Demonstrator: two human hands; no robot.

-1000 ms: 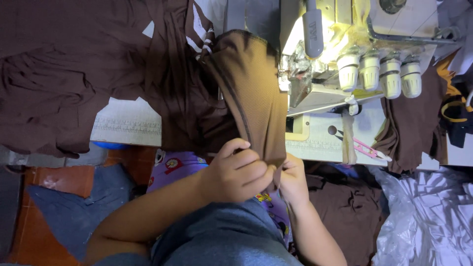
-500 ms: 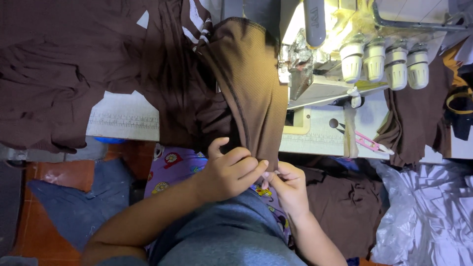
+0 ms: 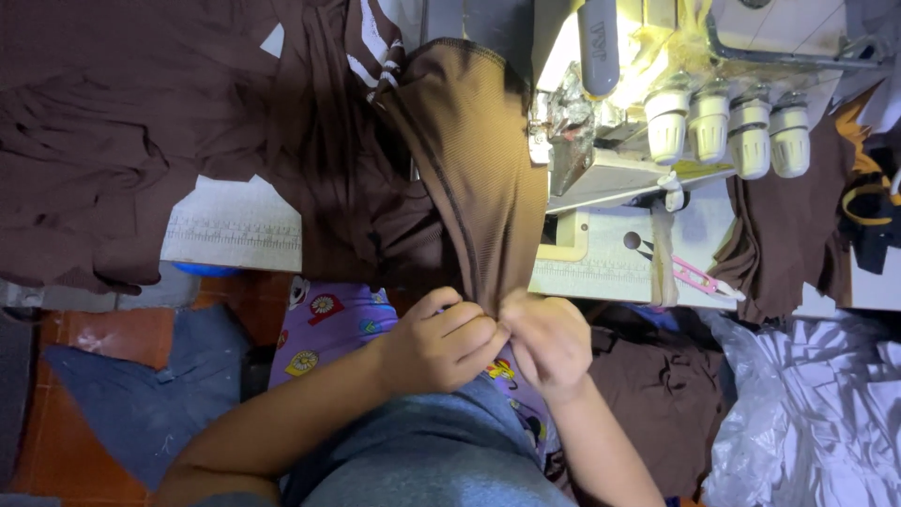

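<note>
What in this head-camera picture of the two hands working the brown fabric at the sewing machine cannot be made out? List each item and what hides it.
- Fingertips of the left hand and right hand: curled into the brown fabric.
- Needle of the sewing machine: lost behind glare and fabric.
- Machine top: cut off by the upper edge.
- Pink-handled tool: too small to identify.

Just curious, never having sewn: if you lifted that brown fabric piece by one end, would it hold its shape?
Probably not. The brown fabric piece already droops off the table edge, so it looks floppy. Both the left hand and the right hand pinch its lower end, suggesting it is thin and light.
</note>
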